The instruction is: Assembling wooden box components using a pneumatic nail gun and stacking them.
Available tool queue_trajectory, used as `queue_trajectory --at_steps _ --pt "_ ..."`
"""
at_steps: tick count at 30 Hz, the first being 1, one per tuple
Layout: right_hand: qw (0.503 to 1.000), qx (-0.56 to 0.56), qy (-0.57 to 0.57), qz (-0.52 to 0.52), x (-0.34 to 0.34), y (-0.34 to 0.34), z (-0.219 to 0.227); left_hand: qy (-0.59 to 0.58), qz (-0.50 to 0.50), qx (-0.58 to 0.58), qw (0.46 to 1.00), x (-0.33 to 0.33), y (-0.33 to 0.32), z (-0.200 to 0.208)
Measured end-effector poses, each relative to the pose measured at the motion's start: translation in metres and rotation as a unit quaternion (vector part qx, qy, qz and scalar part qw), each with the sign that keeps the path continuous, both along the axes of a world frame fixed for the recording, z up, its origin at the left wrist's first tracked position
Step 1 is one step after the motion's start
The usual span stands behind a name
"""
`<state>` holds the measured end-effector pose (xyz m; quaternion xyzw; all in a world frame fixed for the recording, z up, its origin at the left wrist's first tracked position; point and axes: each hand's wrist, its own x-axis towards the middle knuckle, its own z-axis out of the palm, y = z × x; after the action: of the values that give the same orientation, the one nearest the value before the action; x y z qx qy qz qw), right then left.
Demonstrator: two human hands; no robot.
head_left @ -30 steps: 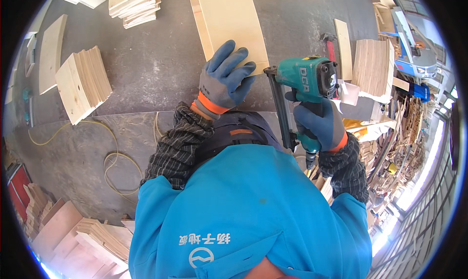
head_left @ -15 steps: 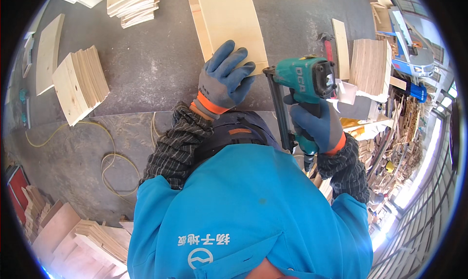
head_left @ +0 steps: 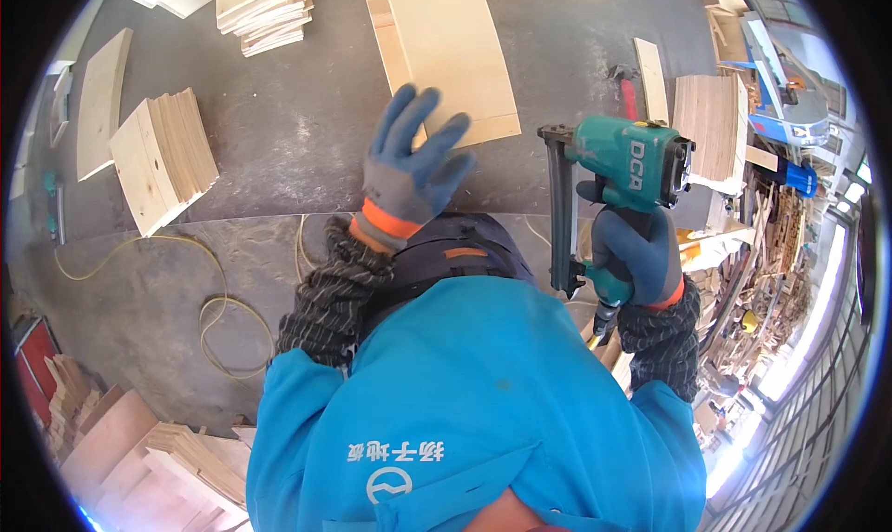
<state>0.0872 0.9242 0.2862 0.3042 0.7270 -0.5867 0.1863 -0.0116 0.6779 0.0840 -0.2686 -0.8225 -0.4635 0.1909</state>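
A teal pneumatic nail gun [head_left: 621, 151] with a long dark magazine is gripped by its handle in my right hand [head_left: 641, 249], in a blue-grey glove with an orange cuff. The gun is held to the right of a long pale wooden box [head_left: 460, 58], apart from it. My left hand [head_left: 415, 165], gloved the same way, is raised at the box's near left corner with its fingers spread and nothing in them. Whether the fingertips touch the box I cannot tell. The box lies on the dark tabletop, a wide panel uppermost and its left side partly open.
Stacked wooden boards [head_left: 167, 160] stand on the left, beside a single board [head_left: 104, 105]. More stacked panels [head_left: 265, 12] lie at the far left. A hammer [head_left: 628, 95], a narrow board [head_left: 652, 81] and another stack [head_left: 708, 128] are on the right. A yellow hose [head_left: 228, 332] loops on the floor.
The nail gun has moved right and slightly down, away from the box's near end. My left hand has shifted left and lifted back from the panel, fingers spreading.
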Motion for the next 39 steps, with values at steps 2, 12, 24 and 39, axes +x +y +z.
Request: queue_trajectory --at_steps 2,12,24,39 --pt "1.0 -0.026 -0.004 0.004 0.002 -0.002 -0.004 -0.012 0.03 0.019 0.999 0.006 -0.014 -0.003" --pt "0.997 -0.012 -0.022 0.075 -0.012 -0.029 -0.017 -0.064 -0.007 0.059 0.996 0.003 -0.016 -0.025" --pt "0.988 0.005 -0.037 0.151 -0.024 -0.042 -0.033 -0.06 -0.021 0.078 0.995 0.005 -0.014 -0.022" --pt "0.985 0.021 -0.033 0.171 -0.028 -0.048 -0.035 -0.078 -0.022 0.078 0.994 0.006 -0.015 -0.024"
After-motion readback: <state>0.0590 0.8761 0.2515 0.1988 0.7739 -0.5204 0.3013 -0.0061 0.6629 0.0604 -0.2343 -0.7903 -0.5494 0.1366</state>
